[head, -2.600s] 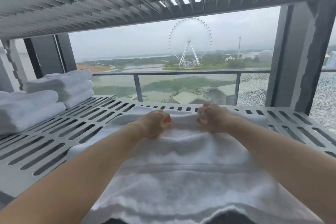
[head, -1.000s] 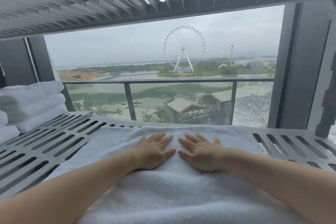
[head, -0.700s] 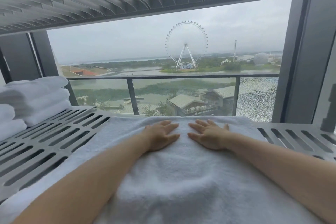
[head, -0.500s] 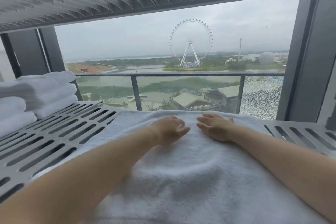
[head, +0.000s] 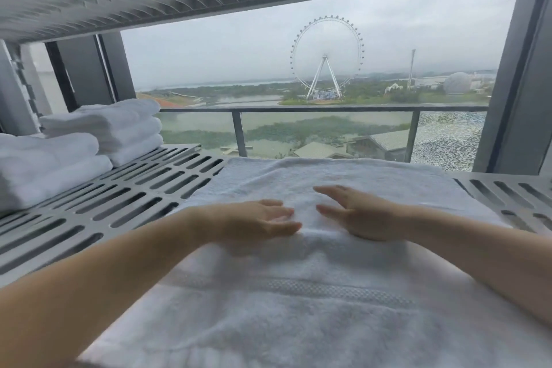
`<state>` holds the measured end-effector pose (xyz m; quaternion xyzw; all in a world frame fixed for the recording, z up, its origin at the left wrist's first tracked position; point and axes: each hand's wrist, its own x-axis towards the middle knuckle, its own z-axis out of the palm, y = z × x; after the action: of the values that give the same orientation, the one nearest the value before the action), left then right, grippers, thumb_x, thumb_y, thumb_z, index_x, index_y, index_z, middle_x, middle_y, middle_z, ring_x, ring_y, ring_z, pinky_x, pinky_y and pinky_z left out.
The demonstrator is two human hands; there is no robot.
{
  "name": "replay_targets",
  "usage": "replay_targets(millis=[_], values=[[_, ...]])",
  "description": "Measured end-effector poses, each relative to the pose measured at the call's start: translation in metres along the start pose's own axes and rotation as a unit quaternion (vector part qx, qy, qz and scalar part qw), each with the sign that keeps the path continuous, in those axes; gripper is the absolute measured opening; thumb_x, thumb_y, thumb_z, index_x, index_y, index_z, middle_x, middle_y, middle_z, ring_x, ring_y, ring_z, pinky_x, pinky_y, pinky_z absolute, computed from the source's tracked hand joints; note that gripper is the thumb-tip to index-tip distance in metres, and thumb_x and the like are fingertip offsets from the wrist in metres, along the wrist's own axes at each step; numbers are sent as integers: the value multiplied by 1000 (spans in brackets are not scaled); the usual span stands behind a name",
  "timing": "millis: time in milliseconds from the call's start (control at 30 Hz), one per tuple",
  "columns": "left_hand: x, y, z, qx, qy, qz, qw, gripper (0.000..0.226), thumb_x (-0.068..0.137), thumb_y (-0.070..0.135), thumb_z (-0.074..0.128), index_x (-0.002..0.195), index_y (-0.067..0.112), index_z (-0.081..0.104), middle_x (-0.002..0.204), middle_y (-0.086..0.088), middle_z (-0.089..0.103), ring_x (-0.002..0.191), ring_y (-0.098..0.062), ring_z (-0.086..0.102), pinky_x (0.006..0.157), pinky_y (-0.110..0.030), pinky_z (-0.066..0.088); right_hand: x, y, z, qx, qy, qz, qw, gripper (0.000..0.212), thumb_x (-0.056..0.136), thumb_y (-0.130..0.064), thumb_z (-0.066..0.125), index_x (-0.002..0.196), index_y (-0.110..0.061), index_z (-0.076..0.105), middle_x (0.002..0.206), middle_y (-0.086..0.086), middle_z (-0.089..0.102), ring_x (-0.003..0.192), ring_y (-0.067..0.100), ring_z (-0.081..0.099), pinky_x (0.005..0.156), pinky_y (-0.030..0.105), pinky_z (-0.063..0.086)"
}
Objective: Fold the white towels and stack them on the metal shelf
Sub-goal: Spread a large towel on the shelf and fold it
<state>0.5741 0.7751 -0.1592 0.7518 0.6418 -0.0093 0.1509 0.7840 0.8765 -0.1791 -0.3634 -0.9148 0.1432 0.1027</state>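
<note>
Head camera showed me two stacks of folded white towels (head: 89,140) at the left of the slotted grey metal shelf (head: 125,203); mid-shelf lay a spread white terry towel (head: 298,293), my left hand (head: 257,221) and right hand (head: 358,215) on it, fingers extended, gripping nothing.

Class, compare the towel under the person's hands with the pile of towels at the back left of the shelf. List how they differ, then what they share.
The towel under the hands lies spread out in the middle of the shelf; the back-left pile is folded small. The spread towel is one low layer; the pile is several folded layers high. Both hands touch the spread towel; nothing touches the pile. Both are white and rest on the same slotted shelf.
</note>
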Motion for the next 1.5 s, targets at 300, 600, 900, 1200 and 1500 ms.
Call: replay_targets(millis=[300, 600, 900, 1200, 1500], values=[[-8, -10, 18, 85, 115, 35, 989, 58, 89, 64, 22, 143, 44, 15, 155, 9, 16, 141, -14, 18, 112, -49, 18, -24, -58, 21, -51, 60, 3, 997, 46, 92, -52, 36, 133, -32, 42, 143, -4, 41, 128, 17, 40, 103, 31, 30], [-114, -38, 40, -12, 192, 167, 967, 36, 92, 35, 51, 125, 21, 55, 137, 4, 47, 124, -8, 42, 106, -22, 29, -89, -127, 37, 15, 155, -131, 979, 31, 76, -56, 59, 97, -34, 61, 110, -12, 59, 99, 13, 59, 85, 33, 50], [-181, -68, 52, -101, 261, 182, 943, 34, 73, 43, 73, 100, 22, 71, 109, 12, 66, 102, 2, 58, 95, -15, 42, -129, -175, 54, 13, 165, -90, 982, 34, 72, -48, 71, 98, -26, 69, 107, -12, 64, 97, 4, 58, 91, 27, 45], [-179, -67, 63, -179, 316, 135, 922, 17, 74, 14, 67, 86, 23, 75, 93, 12, 71, 89, 6, 62, 86, -14, 49, -133, -176, 66, 14, 278, -40, 960, 3, 81, -19, 69, 82, -17, 71, 87, -5, 67, 80, 13, 63, 74, 29, 51], [-186, -65, 61, -165, 359, 89, 914, 15, 68, 15, 68, 64, 27, 60, 68, 9, 65, 70, -9, 62, 69, -21, 51, -139, -184, 63, -107, 312, -97, 939, 11, 87, -26, 62, 84, -15, 66, 82, -4, 66, 64, 14, 59, 55, 28, 48]])
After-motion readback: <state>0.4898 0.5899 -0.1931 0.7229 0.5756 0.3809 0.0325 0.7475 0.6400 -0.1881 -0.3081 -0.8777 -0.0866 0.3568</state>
